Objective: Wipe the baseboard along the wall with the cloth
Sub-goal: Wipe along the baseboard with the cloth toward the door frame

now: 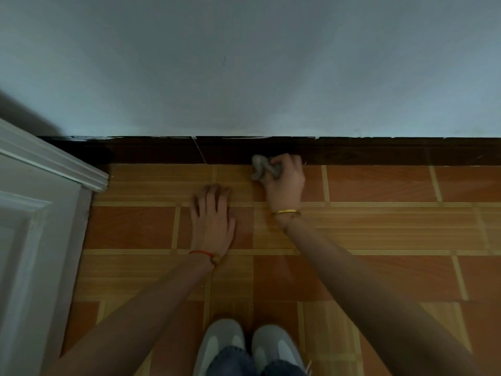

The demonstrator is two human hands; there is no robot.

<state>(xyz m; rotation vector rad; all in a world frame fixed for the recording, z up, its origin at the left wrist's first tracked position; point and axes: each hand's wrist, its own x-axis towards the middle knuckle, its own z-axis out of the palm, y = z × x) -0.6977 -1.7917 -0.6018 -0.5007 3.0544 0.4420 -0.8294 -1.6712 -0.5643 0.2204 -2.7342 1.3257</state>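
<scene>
Grey cloth (260,167) bunched in the right hand (284,183) touches the baseboard (352,151); left hand (212,218) spread flat on the floor (379,226).

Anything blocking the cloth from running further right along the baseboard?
Nothing visible. The right hand holds the cloth against the dark baseboard, whose rightward stretch and the floor below look bare. The left hand rests flat on the floor, left of it.

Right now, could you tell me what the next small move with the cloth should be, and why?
Probably slide the right hand sideways along the baseboard, keeping the cloth pressed on it. The cloth sits bunched at the board's foot, long dark stretches run either side, and the left hand lies flat on the floor.
</scene>
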